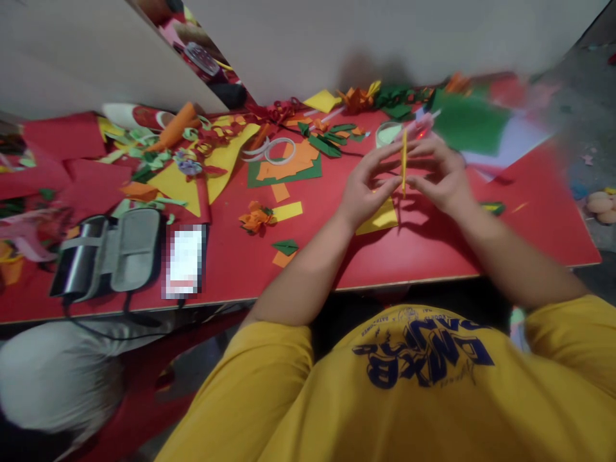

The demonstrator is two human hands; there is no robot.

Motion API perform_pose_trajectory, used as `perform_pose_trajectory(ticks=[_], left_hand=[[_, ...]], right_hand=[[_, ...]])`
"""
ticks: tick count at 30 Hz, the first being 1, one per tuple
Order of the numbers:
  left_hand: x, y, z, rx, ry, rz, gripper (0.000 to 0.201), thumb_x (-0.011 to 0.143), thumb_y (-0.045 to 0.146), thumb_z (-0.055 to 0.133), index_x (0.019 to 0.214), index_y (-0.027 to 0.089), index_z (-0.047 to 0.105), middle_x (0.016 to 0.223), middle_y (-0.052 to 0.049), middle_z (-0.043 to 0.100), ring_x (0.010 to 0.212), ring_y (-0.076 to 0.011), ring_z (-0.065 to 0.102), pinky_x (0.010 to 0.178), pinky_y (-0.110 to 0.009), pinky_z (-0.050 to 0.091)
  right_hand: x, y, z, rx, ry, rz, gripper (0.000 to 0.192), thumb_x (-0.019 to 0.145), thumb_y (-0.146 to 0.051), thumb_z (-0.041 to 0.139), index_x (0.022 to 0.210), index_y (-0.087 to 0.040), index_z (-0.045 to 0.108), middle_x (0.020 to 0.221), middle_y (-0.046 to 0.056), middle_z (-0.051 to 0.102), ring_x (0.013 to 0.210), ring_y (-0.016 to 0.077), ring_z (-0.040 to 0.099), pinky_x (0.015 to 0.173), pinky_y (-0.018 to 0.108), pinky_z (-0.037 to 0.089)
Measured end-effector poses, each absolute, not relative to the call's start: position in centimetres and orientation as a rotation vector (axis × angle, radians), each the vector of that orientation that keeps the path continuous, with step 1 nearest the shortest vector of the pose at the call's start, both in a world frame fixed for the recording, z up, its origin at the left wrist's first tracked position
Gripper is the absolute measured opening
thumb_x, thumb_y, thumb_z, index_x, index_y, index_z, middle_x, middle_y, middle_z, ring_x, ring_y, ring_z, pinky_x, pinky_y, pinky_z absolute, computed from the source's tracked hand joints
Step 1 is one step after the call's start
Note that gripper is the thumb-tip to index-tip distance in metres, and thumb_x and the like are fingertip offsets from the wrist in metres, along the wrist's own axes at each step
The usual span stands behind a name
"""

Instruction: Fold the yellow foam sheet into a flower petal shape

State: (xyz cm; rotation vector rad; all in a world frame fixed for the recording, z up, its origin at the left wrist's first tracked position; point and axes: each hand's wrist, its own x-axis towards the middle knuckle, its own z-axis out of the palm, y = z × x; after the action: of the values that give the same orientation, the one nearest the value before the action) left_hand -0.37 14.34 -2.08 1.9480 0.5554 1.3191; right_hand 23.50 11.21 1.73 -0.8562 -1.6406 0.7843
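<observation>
Above the red table (327, 250), a thin yellow piece of paper (404, 160) stands upright, seen edge-on. My left hand (366, 186) pinches it from the left side with thumb and fingers. From the right, my right hand (445, 173) grips the same piece, its thumb near the lower end. Below my hands lies a yellow paper piece (380, 219), partly covered by the left wrist. Just behind the fingers is a pink tool with a red light (422, 131), mostly hidden. A roll of tape (387, 133) sits beside it.
Orange and green paper pieces (289, 163) lie under a tape ring (280, 151). An orange paper flower (257, 218) rests nearer me. At left are an open grey case (137, 250), a phone (185, 262) and a pink glue gun (31, 231). Green sheets (471, 122) lie at right.
</observation>
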Motion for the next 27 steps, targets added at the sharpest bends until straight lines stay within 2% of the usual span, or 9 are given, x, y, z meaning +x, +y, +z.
perform_pose_trajectory(ticks=[4,7,12,15,17,20,23,27], left_hand=[[0.1,15.0,-3.2,1.936,0.575,1.365,0.07,0.111,0.078,0.079,0.174,0.049,0.066,0.173,-0.009,0.074,0.144,-0.0336,0.085,0.112,-0.045,0.078],[0.4,15.2,-3.5,1.925,0.564,1.388,0.069,0.11,0.077,0.08,0.172,0.048,0.067,0.174,-0.009,0.073,0.14,-0.0308,0.088,0.109,-0.042,0.078],[0.6,14.4,-2.8,1.926,0.695,1.4,0.072,0.11,0.074,0.082,0.174,0.048,0.063,0.174,-0.01,0.072,0.127,-0.026,0.09,0.093,-0.031,0.076],[0.4,13.7,-1.6,1.971,0.746,1.434,0.066,0.112,0.073,0.081,0.17,0.046,0.068,0.173,-0.011,0.072,0.13,-0.0276,0.088,0.096,-0.034,0.075],[0.1,13.3,-0.8,1.986,0.673,1.411,0.059,0.115,0.077,0.073,0.164,0.044,0.075,0.167,-0.011,0.076,0.133,-0.0296,0.087,0.104,-0.04,0.075],[0.1,12.8,-0.2,1.956,0.539,1.323,0.064,0.115,0.085,0.063,0.16,0.042,0.078,0.155,-0.01,0.083,0.134,-0.0305,0.086,0.11,-0.045,0.074],[0.4,12.6,-0.4,1.895,0.627,1.33,0.067,0.109,0.087,0.072,0.152,0.036,0.081,0.148,-0.01,0.086,0.129,-0.0295,0.087,0.102,-0.04,0.073],[0.3,13.2,-1.0,1.827,0.863,1.422,0.058,0.11,0.081,0.076,0.122,0.026,0.088,0.119,-0.009,0.09,0.105,-0.0232,0.084,0.087,-0.033,0.067]], right_hand=[[23.0,11.3,1.6,-0.783,-1.555,0.913,0.065,0.083,-0.079,0.106,0.122,-0.032,0.082,0.145,0.008,0.084,0.135,0.0332,0.086,0.109,0.051,0.08],[22.9,11.5,1.5,-0.753,-1.544,0.944,0.064,0.083,-0.076,0.108,0.122,-0.032,0.083,0.14,0.007,0.084,0.133,0.0321,0.087,0.108,0.05,0.08],[23.2,11.9,1.0,-0.774,-1.515,1.011,0.066,0.079,-0.075,0.111,0.123,-0.034,0.082,0.132,0.002,0.083,0.111,0.0261,0.088,0.104,0.047,0.079],[23.4,12.3,0.2,-0.796,-1.524,1.0,0.07,0.079,-0.079,0.109,0.123,-0.035,0.08,0.133,0.003,0.083,0.112,0.0258,0.086,0.103,0.046,0.079],[23.6,12.7,-0.7,-0.819,-1.518,0.937,0.073,0.079,-0.082,0.108,0.126,-0.036,0.077,0.136,0.004,0.081,0.117,0.0259,0.085,0.103,0.044,0.078],[23.8,13.4,-2.4,-0.863,-1.475,0.816,0.08,0.079,-0.082,0.108,0.135,-0.038,0.071,0.144,0.005,0.076,0.124,0.0256,0.082,0.102,0.042,0.079],[23.8,13.7,-3.3,-0.932,-1.451,0.763,0.088,0.081,-0.078,0.108,0.147,-0.041,0.064,0.154,0.005,0.071,0.126,0.0245,0.081,0.098,0.04,0.079],[23.9,13.5,-2.6,-0.926,-1.515,0.723,0.085,0.087,-0.085,0.101,0.149,-0.041,0.064,0.152,0.006,0.074,0.13,0.0269,0.08,0.095,0.04,0.079]])
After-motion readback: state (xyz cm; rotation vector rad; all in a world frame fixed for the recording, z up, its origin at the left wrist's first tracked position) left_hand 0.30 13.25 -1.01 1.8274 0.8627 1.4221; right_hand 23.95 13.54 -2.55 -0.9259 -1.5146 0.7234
